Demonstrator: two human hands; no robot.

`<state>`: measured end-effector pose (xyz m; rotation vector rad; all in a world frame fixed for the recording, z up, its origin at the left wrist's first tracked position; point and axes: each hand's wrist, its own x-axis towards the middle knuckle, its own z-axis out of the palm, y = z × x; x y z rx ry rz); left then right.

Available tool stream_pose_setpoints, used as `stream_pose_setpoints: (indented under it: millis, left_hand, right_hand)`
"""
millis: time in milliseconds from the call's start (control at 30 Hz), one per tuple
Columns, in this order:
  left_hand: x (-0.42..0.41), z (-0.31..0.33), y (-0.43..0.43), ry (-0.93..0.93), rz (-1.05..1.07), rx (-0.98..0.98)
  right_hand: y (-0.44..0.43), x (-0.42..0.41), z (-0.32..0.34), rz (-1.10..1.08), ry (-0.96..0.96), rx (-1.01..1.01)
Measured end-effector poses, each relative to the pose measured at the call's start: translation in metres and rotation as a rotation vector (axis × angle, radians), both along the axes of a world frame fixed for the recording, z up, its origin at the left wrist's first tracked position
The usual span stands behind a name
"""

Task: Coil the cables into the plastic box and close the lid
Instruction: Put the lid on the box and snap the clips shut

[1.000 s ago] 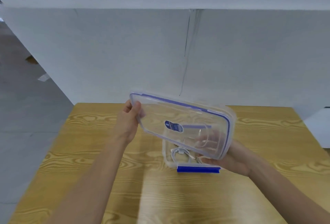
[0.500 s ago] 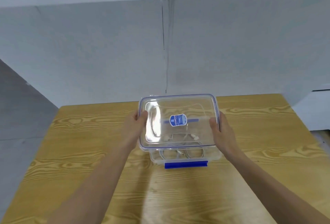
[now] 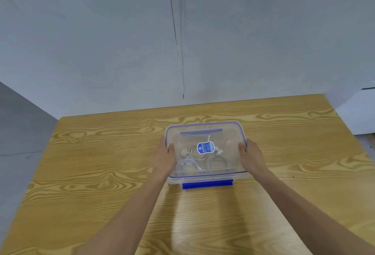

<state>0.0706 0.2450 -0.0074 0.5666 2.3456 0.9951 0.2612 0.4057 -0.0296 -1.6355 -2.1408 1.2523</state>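
At the far left a strip of grey floor [image 3: 18,132] is seen beside the wood-grain worktop [image 3: 101,153], which is backed by a pale grey wall [image 3: 101,51]. The left hand [image 3: 164,158] is placed at the left short side of the clear lid [image 3: 203,136]. Its grip is pinched on the lid's edge, with the thumb laid on top and the fingers hidden down the side. The lid is held flat over the plastic box [image 3: 239,176], which stands at the middle of the worktop; whether the lid is fully seated cannot be told. A blue oval label [image 3: 206,147] is carried at the lid's centre. White cables [image 3: 218,161] are seen coiled inside the box through the lid. A blue clasp [image 3: 207,184] is splayed outward at the box's near side, unlatched. The right hand [image 3: 250,157] is set at the right short side, its grip likewise pinched on the lid's edge, thumb on top. At the far right a white cabinet [image 3: 361,112] is partly visible beyond the worktop.
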Motion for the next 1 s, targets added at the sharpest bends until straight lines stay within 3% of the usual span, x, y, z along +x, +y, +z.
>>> stream_pose_setpoints:
  millis: [367,667,1000]
  left_hand:
    - [-0.005,-0.02,-0.008,-0.044,-0.006,0.019]
    - [-0.005,-0.026,-0.01,0.009,-0.016,0.089]
    - [-0.004,-0.031,-0.008,-0.14,0.107,0.084]
  right_hand:
    - [-0.006,0.003,-0.017,0.056,-0.006,0.054]
    - [-0.012,0.003,-0.028,-0.08,0.081,0.076]
    - [-0.016,0.002,-0.016,-0.051,0.078,0.064]
